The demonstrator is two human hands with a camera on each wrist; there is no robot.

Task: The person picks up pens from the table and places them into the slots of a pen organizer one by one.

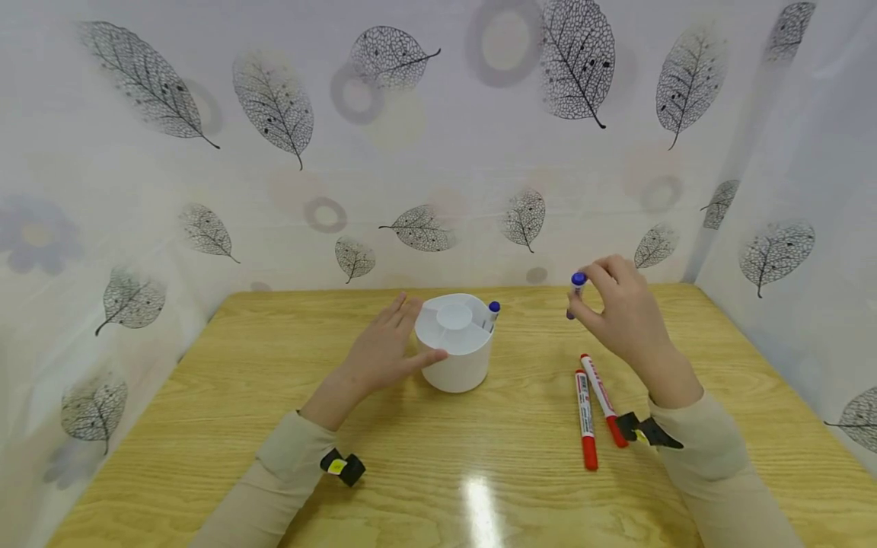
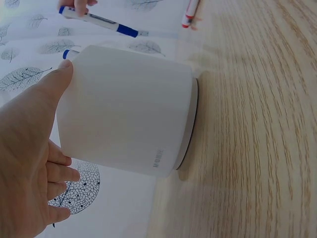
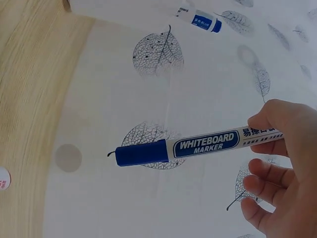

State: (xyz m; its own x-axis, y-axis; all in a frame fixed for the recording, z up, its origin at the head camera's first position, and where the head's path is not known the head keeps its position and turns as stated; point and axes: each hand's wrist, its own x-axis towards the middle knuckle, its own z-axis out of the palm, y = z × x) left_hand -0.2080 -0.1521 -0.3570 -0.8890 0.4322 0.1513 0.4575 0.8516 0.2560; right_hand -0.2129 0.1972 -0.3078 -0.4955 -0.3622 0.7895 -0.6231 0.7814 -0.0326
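Observation:
A white round desk organizer (image 1: 455, 371) with divided compartments stands upright on the table. My left hand (image 1: 387, 346) rests against its left side, fingers straight, thumb along the front rim. In the left wrist view the thumb tip sits right at the top edge of the organizer (image 2: 124, 109). One blue-capped marker (image 1: 493, 310) stands in a right-hand compartment, its end sticking up. Off to the right and above the table, my right hand (image 1: 626, 304) pinches a blue whiteboard marker (image 3: 198, 148) near one end between thumb and fingers, its blue cap pointing away from the hand.
Two red-capped markers (image 1: 585, 418) lie side by side on the wooden table (image 1: 411, 472), below the right hand. A leaf-patterned curtain (image 1: 438, 152) hangs behind the table's back edge and along both sides.

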